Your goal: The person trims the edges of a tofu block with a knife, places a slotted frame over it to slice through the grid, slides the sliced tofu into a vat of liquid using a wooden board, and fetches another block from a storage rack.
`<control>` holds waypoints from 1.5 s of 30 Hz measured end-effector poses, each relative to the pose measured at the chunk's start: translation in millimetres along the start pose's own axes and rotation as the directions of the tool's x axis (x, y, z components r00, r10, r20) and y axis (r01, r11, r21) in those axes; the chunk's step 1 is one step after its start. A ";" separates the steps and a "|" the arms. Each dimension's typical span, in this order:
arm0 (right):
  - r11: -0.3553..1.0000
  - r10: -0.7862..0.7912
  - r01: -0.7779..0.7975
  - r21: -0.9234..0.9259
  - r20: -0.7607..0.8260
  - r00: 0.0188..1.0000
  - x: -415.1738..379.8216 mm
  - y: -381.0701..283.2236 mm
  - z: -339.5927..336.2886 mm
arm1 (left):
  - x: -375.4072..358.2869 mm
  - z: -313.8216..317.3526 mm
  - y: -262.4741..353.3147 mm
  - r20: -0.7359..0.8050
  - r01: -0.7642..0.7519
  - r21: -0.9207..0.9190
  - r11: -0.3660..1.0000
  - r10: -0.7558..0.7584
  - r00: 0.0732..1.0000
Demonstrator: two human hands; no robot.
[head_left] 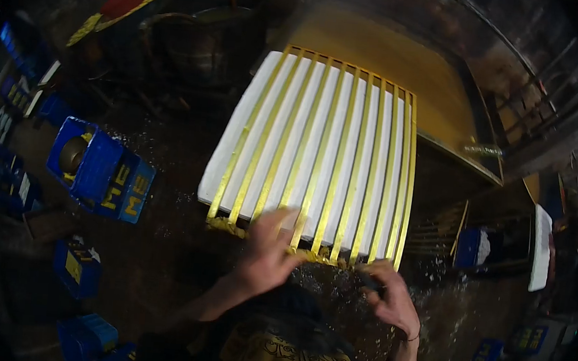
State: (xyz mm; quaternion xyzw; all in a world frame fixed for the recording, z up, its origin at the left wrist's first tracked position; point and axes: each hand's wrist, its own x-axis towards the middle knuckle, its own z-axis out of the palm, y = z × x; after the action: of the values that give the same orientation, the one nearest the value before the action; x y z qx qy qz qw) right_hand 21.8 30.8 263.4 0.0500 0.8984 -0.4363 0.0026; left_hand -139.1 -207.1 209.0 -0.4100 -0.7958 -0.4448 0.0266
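Observation:
A white slab, perhaps foam board, lies in front of me with several long yellow strips running over it from the far edge to the near edge. Lumpy yellow material shows along the near edge below the slab. My left hand is at that near edge, over the ends of the strips; its fingers are smeared by motion. At the near right corner, the fingers of my right hand are curled around something dark, too hidden to name.
Behind the slab is a wide tank with a brownish surface. Blue crates with yellow letters stand on the left, and a blue container on the right. A barrel-like vessel stands at back left. The dark floor looks wet.

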 end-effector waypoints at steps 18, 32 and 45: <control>1.000 -0.016 0.002 -0.021 -0.692 0.722 200.8 114.8 -148.4 | 175.2 85.7 -89.1 0.267 -0.229 0.297 0.927 0.150 0.952; 0.733 -0.388 0.082 -0.675 -0.317 0.866 321.0 188.0 -186.8 | 173.1 92.6 -123.2 0.386 -0.238 0.377 0.895 0.082 0.919; 0.998 0.068 -0.056 0.041 -0.485 0.872 115.5 42.1 -104.2 | 176.5 84.7 -112.0 0.368 -0.250 0.364 0.897 0.108 0.924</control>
State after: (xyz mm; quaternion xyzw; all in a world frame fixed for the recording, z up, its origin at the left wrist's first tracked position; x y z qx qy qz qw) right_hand -85.2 148.5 289.4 0.1869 0.8626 -0.4207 -0.2099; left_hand -304.5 -64.2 152.9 -0.5384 -0.8211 -0.1891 0.0154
